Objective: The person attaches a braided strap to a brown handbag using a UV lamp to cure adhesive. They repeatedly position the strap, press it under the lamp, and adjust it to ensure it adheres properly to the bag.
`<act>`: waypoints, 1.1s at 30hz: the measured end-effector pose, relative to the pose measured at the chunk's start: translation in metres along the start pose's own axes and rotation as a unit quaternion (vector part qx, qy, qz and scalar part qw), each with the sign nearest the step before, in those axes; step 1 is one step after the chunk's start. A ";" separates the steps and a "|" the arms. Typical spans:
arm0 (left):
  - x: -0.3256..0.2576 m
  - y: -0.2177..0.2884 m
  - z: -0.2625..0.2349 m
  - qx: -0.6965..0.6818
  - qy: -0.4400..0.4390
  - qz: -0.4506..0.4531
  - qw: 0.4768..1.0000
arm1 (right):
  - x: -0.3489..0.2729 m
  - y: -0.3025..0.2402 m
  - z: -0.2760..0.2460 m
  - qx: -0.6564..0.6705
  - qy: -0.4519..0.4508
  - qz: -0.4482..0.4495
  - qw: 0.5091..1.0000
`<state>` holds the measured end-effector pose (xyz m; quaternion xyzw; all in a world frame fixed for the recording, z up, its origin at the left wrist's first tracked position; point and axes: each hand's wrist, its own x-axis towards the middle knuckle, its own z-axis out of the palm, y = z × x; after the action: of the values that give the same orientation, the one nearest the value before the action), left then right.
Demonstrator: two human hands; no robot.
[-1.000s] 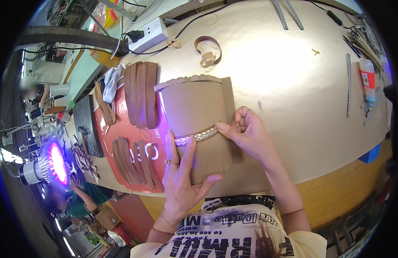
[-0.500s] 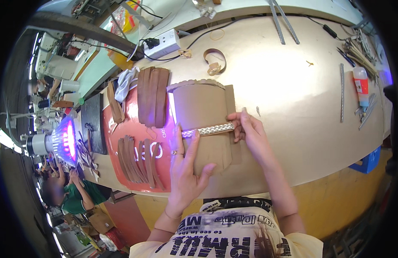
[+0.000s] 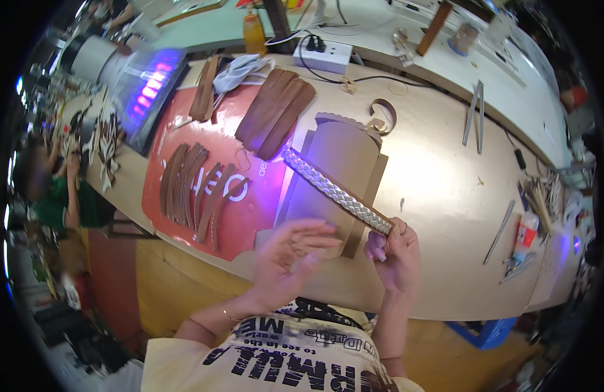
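A silver braided strap with a brown edge (image 3: 338,193) slants above the curved brown board form (image 3: 351,147). Its near right end is pinched in my right hand (image 3: 398,255), while the other end reaches toward the stacked wide brown leather strips (image 3: 272,111). My left hand (image 3: 292,258), somewhat blurred, hovers near the form's lower left edge. Its fingers are stretched out and hold nothing. Several narrow brown strips (image 3: 200,196) lie left of the form on a red sheet (image 3: 240,225).
A glowing purple lamp (image 3: 148,91) stands at the far left. Behind the form are a white power strip (image 3: 325,57) and a curled brown strip (image 3: 388,114). A red-and-white bottle (image 3: 525,234) lies at right near metal rods (image 3: 500,232). Another person in green (image 3: 73,196) sits at left.
My left hand has let go of the braided strap and drawn back from it. My right hand has lifted the strap off the form at a slant. The whole view has turned.
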<state>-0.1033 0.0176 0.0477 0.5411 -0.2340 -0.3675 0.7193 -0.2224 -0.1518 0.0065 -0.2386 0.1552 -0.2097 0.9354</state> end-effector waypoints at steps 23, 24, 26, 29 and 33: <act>0.036 0.035 -0.030 -0.171 0.083 -0.036 0.981 | -0.017 0.008 0.061 -0.386 0.065 -0.052 0.919; 0.035 0.033 -0.031 -0.175 0.086 -0.044 0.980 | -0.017 0.009 0.060 -0.396 0.063 -0.053 0.914; 0.033 0.027 -0.036 -0.189 0.088 -0.020 0.978 | -0.019 0.011 0.057 -0.468 0.048 -0.039 0.882; 0.022 0.015 -0.057 -0.160 0.107 -0.042 0.980 | -0.023 0.014 0.050 -0.550 -0.050 0.013 0.834; 0.005 0.001 -0.110 -0.188 0.060 -0.111 0.974 | -0.028 0.018 0.041 -0.550 -0.068 0.066 0.830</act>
<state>-0.0196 0.0804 0.0148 0.4399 -0.0556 -0.4497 0.7753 -0.2244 -0.1088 0.0374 -0.7164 0.1967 -0.0110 0.6693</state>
